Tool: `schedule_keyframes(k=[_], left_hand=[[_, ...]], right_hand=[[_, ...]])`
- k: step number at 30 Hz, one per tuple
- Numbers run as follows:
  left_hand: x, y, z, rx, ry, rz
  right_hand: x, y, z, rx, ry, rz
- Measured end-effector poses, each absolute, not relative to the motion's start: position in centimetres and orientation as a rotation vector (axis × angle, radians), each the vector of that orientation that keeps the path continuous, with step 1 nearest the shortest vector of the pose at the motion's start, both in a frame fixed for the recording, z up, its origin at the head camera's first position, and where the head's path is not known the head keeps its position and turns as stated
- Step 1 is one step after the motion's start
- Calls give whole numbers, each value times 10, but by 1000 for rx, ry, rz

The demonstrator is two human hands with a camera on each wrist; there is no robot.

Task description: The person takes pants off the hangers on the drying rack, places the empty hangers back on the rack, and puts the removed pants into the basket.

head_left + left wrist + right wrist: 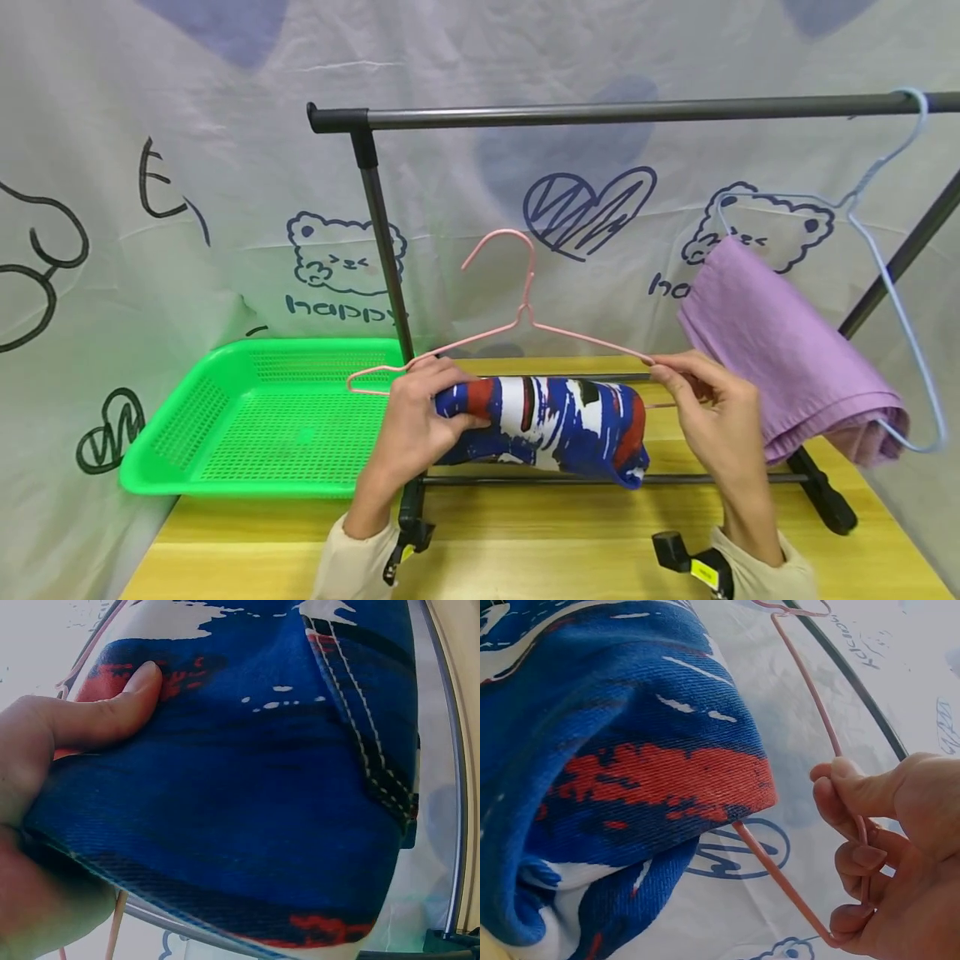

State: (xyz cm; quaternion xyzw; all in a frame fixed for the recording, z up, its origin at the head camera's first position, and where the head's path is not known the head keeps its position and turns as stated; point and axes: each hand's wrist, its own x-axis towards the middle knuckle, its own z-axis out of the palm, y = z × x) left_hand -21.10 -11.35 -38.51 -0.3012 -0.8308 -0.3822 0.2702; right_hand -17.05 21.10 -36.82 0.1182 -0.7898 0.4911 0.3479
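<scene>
Left hand (422,410) grips the patterned denim (543,427), right hand (716,408) the pink wire hanger (592,341). Best keep the hanger level.

Held the left end of a patterned cloth (540,425) in the left hand (422,417), thumb across its front. Pinched the right shoulder of a pink hanger (527,307) with the right hand (712,408). Seemed to run its lower bar through the cloth, though mostly hidden. Had a green basket (288,433) left of both grips, a purple cloth (795,350) on their right.
</scene>
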Motion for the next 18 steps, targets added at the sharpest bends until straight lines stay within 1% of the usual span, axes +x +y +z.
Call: schedule_keyframes(k=[7,13,18], left_hand=[[-209,-108,-384,-842,-2131,-1059],[-203,-102,-382,-850,-2099,-1013],[-201,-99,-382,-848,-2076,-1003]], right_hand=[[-165,206,-361,497,-2054,1139],[-164,204,-359,448,-2002,1118],[-163,205,-359,462,-1979,1095]])
